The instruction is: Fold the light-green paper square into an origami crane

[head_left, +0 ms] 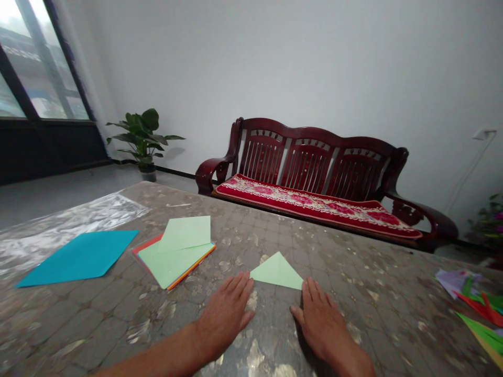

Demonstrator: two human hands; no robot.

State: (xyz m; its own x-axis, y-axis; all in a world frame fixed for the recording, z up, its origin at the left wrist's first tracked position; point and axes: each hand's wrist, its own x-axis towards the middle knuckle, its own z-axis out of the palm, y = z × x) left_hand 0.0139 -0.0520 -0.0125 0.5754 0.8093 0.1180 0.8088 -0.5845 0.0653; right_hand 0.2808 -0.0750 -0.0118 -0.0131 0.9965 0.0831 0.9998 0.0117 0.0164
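A pale green sheet of paper (278,272), folded into a triangle with its point away from me, lies flat on the patterned tablecloth (259,324). A crease runs down its middle. At its left corner rests my left hand (229,303), palm down, with the fingers stretched out. My right hand (320,317) lies flat at the right corner, fingertips touching the paper and thumb held apart. Neither hand grips anything. To the left sits a stack of coloured paper (168,264) with light green on top and red, orange and yellow edges showing.
Left of the stack lies a large blue sheet (84,256), near clear plastic wrap (90,212). Colourful folded paper pieces (477,298) are at the table's right edge. Beyond the table stand a dark red wooden bench (306,162) and a potted plant (143,136).
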